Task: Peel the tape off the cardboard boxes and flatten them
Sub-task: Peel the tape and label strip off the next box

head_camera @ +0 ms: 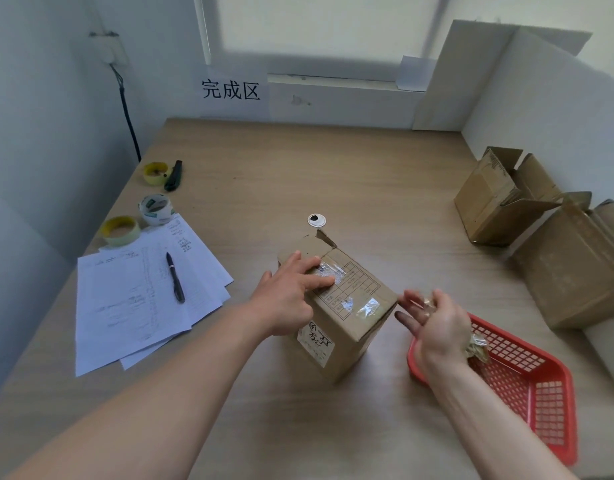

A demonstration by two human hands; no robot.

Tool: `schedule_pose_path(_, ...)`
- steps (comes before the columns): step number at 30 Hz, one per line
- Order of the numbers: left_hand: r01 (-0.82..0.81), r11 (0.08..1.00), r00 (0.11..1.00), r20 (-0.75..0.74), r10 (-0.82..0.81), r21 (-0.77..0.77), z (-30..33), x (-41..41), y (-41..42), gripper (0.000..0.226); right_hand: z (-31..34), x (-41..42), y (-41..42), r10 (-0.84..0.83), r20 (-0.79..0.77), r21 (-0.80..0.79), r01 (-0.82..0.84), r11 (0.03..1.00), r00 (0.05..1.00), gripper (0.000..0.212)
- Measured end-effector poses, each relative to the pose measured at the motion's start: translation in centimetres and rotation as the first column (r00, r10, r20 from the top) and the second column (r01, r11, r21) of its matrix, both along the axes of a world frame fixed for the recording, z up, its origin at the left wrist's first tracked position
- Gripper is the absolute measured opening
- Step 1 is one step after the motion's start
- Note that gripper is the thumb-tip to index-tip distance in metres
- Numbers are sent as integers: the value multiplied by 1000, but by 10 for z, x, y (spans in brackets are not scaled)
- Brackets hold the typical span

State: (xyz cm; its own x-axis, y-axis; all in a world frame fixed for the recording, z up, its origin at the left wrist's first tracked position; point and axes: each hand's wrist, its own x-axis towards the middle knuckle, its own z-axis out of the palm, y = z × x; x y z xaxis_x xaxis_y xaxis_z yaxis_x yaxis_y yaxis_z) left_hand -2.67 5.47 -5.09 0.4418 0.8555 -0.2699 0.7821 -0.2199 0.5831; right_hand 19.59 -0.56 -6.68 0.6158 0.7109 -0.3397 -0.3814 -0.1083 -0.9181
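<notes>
Your left hand [291, 292] presses flat, fingers straight, on the taped box [336, 306] at centre frame. Your right hand [433, 323], blurred, hovers open over the red basket [527, 386]; whether it holds tape, I cannot tell.

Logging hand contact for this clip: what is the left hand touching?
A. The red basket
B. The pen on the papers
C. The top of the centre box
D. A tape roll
C: the left hand lies with its fingers flat on the taped top of the centre box, apart from the basket, pen and tape rolls.
</notes>
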Motion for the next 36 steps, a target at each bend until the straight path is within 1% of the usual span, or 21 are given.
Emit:
schedule_pose_path(1, -4, 1000, 1000, 7, 4, 5, -1, 1, 1, 69, 4, 1, -3, 61, 177, 9, -63, 998, 982, 27)
schedule_pose_path(2, -13, 1000, 1000, 15, 13, 18, -2, 3, 2, 63, 8, 2, -5, 134, 378, -14, -139, 990, 916, 25)
schedule_pose_path(3, -27, 999, 999, 21, 26, 32, -3, 6, 2, 60, 10, 2, -7, 202, 554, -58, -205, 977, 808, 21)
schedule_pose_path(4, -43, 998, 999, 21, 42, 45, -5, 9, 1, 62, 12, 3, -9, 272, 672, -118, -263, 958, 689, 13)
schedule_pose_path(5, -58, 996, 998, 16, 57, 62, -6, 13, 0, 70, 13, 3, -10, 334, 756, -187, -303, 935, 563, 9)
schedule_pose_path(7, -78, 992, 997, -7, 79, 103, -8, 21, -4, 80, 12, 1, -12, 408, 860, -297, -348, 889, 308, 28)
schedule_pose_path(8, -85, 989, 996, -22, 89, 119, -9, 25, -5, 80, 11, 0, -13, 411, 884, -319, -355, 879, 223, 30)
schedule_pose_path(10, -100, 983, 993, -52, 109, 151, -7, 32, -6, 76, 9, -3, -15, 370, 920, -304, -358, 883, 130, 27)
schedule_pose_path(11, -104, 980, 991, -66, 117, 172, -5, 35, -7, 72, 6, -4, -18, 346, 933, -291, -356, 888, 103, 25)
schedule_pose_path(13, -101, 972, 987, -100, 125, 212, 1, 41, -7, 71, 6, -5, -19, 323, 943, -278, -352, 894, 75, 23)
schedule_pose_path(15, -89, 972, 981, -152, 124, 220, 4, 47, -7, 74, 8, -4, -19, 332, 940, -282, -363, 888, 80, 21)
schedule_pose_path(18, -75, 972, 972, -203, 121, 222, 6, 53, -8, 81, 13, 2, -18, 402, 906, -325, -391, 861, 134, 18)
schedule_pose_path(20, -70, 973, 971, -209, 118, 221, 8, 54, -8, 81, 16, 6, -19, 446, 880, -351, -406, 843, 165, 17)
schedule_pose_path(23, -98, 979, 976, -176, 130, 178, 7, 55, -10, 85, 19, 8, -19, 468, 867, -368, -415, 832, 170, 17)
schedule_pose_path(25, -125, 978, 975, -162, 153, 166, 5, 54, -14, 93, 20, 5, -18, 481, 863, -387, -412, 825, 153, 16)
schedule_pose_path(27, -122, 974, 972, -173, 156, 192, 5, 57, -16, 94, 19, 5, -16, 476, 868, -392, -391, 833, 144, 14)
schedule_pose_path(30, -79, 969, 963, -234, 135, 233, 4, 63, -17, 99, 18, 6, -18, 482, 867, -405, -385, 829, 127, 12)
schedule_pose_path(33, -44, 971, 952, -286, 112, 234, 2, 70, -16, 106, 20, 12, -21, 513, 855, -440, -418, 795, 76, 13)
schedule_pose_path(36, -39, 969, 955, -275, 108, 243, 2, 73, -16, 102, 23, 17, -24, 548, 836, -473, -472, 744, 24, 16)
